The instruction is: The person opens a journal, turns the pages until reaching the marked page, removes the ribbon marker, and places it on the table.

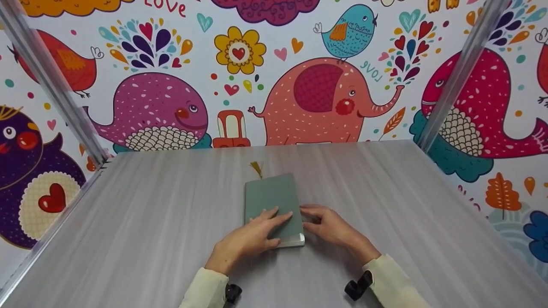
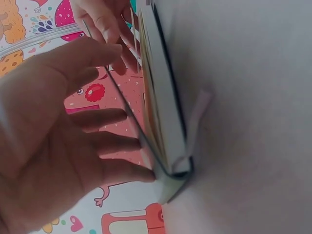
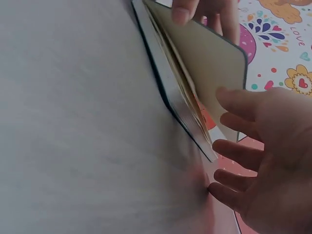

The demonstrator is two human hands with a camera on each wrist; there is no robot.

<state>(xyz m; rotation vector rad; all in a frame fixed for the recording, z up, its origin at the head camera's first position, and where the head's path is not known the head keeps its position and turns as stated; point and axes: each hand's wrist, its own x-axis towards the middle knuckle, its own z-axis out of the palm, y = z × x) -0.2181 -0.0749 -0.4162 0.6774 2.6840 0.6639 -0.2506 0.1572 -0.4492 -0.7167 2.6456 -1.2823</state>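
Note:
A notebook with a green cover (image 1: 272, 196) lies on the table, a gold tassel (image 1: 256, 167) sticking out beyond its far end. Both wrist views show the front cover (image 3: 209, 58) tilted up, apart from the pages (image 2: 158, 92). My left hand (image 1: 248, 239) rests on the cover with its fingers extended and spread; its thumb is at the near edge. At the notebook's right edge is my right hand (image 1: 332, 226), its fingers loosely bent. In the right wrist view, that right hand (image 3: 278, 156) has its thumb by the cover's pale inner side; whether it touches is unclear.
The grey wood-grain table (image 1: 171, 188) stretches around the notebook. Behind it stands a wall (image 1: 274, 25) printed with cartoon animals, and metal posts (image 1: 55, 85) rise at both back corners. A ribbon (image 2: 197, 119) hangs out of the notebook in the left wrist view.

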